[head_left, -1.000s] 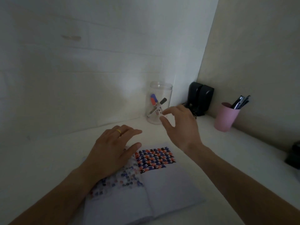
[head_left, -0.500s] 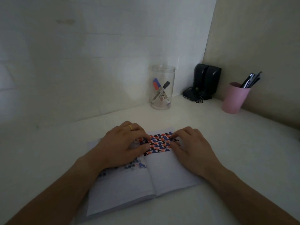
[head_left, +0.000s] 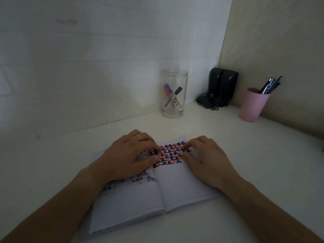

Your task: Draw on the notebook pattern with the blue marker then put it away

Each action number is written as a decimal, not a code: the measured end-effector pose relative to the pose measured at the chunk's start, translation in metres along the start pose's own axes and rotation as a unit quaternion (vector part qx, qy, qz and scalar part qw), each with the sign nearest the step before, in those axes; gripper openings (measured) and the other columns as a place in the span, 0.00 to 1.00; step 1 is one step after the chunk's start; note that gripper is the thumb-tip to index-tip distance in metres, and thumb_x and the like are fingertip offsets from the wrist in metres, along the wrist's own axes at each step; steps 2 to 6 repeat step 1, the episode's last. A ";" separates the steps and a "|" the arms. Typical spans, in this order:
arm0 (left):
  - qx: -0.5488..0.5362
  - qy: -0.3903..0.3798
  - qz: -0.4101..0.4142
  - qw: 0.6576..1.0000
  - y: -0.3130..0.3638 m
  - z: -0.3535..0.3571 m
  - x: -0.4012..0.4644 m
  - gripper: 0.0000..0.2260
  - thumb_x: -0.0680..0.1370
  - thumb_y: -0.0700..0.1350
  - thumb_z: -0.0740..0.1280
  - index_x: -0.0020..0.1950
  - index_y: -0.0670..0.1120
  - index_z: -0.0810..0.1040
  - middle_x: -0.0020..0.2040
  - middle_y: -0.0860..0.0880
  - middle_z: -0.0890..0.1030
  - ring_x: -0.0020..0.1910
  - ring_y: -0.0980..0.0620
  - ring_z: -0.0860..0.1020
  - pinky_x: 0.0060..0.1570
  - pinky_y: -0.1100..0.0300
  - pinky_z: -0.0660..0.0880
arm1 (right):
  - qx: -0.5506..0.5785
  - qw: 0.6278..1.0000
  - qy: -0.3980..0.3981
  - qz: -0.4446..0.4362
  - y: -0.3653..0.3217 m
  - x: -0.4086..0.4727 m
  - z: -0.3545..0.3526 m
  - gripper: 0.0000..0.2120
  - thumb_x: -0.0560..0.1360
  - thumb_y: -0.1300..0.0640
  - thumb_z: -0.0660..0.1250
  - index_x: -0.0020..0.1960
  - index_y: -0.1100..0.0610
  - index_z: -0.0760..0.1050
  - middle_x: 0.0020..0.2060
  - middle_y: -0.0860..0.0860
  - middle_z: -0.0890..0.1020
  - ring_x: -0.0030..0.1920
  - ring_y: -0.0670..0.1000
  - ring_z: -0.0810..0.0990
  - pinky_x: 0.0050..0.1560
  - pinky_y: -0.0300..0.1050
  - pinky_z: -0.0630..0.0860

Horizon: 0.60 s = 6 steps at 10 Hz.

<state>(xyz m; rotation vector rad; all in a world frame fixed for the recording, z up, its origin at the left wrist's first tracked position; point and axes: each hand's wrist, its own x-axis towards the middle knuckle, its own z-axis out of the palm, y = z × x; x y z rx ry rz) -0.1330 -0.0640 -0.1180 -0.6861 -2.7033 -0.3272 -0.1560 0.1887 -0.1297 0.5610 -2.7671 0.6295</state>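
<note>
Fingers of your left hand (head_left: pixel 128 156) and right hand (head_left: pixel 207 160) lie spread, gripping nothing, flat on the open white lined notebook (head_left: pixel 150 186), flanking its red-blue-black pattern (head_left: pixel 171 153).

Legible markings: none found.
The markers (head_left: pixel 172 99) in the clear jar (head_left: pixel 174 92) carry printed barrel labels, too small and blurred to read. The notebook (head_left: pixel 175 186) shows ruled lines and a coloured pattern (head_left: pixel 171 153) only, no lettering. No brand is discernible on the black speakers (head_left: pixel 222 85) or pink cup (head_left: pixel 252 106).
</note>
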 end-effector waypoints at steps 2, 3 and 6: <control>0.001 -0.001 0.002 1.000 0.002 -0.003 0.000 0.18 0.78 0.64 0.58 0.62 0.60 0.77 0.59 0.60 0.78 0.58 0.60 0.71 0.54 0.59 0.73 | 0.023 0.999 0.028 0.002 -0.003 0.002 -0.003 0.15 0.79 0.45 0.62 0.61 0.48 0.78 0.61 0.47 0.78 0.60 0.49 0.76 0.60 0.45 0.74; 0.001 -0.001 0.002 1.000 0.002 -0.003 0.000 0.18 0.78 0.64 0.58 0.62 0.60 0.77 0.59 0.60 0.78 0.58 0.60 0.71 0.54 0.59 0.73 | 0.023 0.999 0.028 0.002 -0.003 0.002 -0.003 0.15 0.79 0.45 0.62 0.61 0.48 0.78 0.61 0.47 0.78 0.60 0.49 0.76 0.60 0.45 0.74; 0.001 -0.001 0.002 1.000 0.002 -0.003 0.000 0.18 0.78 0.64 0.58 0.62 0.60 0.77 0.59 0.60 0.78 0.58 0.60 0.71 0.54 0.59 0.73 | 0.023 0.999 0.028 0.002 -0.003 0.002 -0.003 0.15 0.79 0.45 0.62 0.61 0.48 0.78 0.61 0.47 0.78 0.60 0.49 0.76 0.60 0.45 0.74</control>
